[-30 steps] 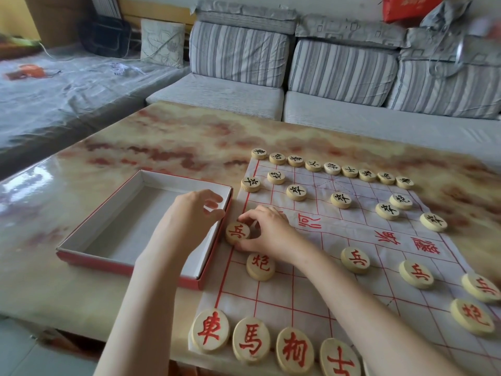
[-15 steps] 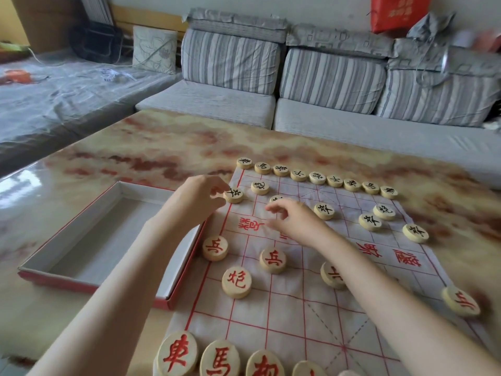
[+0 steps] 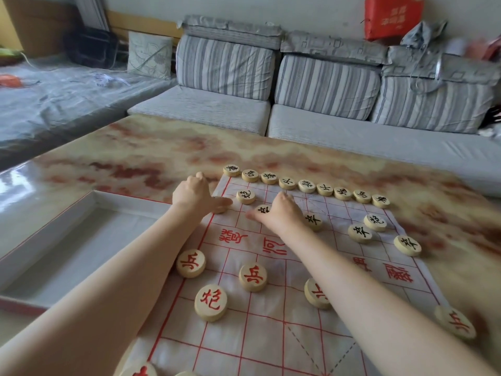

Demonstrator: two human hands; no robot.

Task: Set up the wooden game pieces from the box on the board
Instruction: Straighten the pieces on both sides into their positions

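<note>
On the worktop (image 3: 162, 147): board (image 3: 271, 335), a thin sheet with a red grid; box (image 3: 46, 223) just beside its left edge, lid off, white inside.

Left hand (image 3: 193, 195) at the board's far-left edge: fingers curled, thumb laid across an edge piece (image 3: 217, 210). Piece mostly hidden under the thumb.

Right hand (image 3: 279, 213) just right of it, palm down, fingers fairly straight, resting on a black pawn (image 3: 264, 208) that shows between thumb and forefinger.

Between the two hands, apart from both: black cannon (image 3: 245, 196).

Along the far edge: back row (image 3: 306, 185), nine black pieces side by side.

Right of the right hand: three more pawns (image 3: 360, 233), the nearest partly covered by the hand, and a second cannon (image 3: 375, 222).

Near half: red pieces (image 3: 253, 277) face up, well apart. One red piece (image 3: 315, 293) half hidden behind the right forearm; another at the right edge (image 3: 455, 325), blurred.

In the way: right forearm across the board's middle, covering some of the river lettering; left forearm over the box's near corner and the board's left margin.

Beyond the worktop: striped sofa (image 3: 325, 82), red bag (image 3: 393, 17) above it.
</note>
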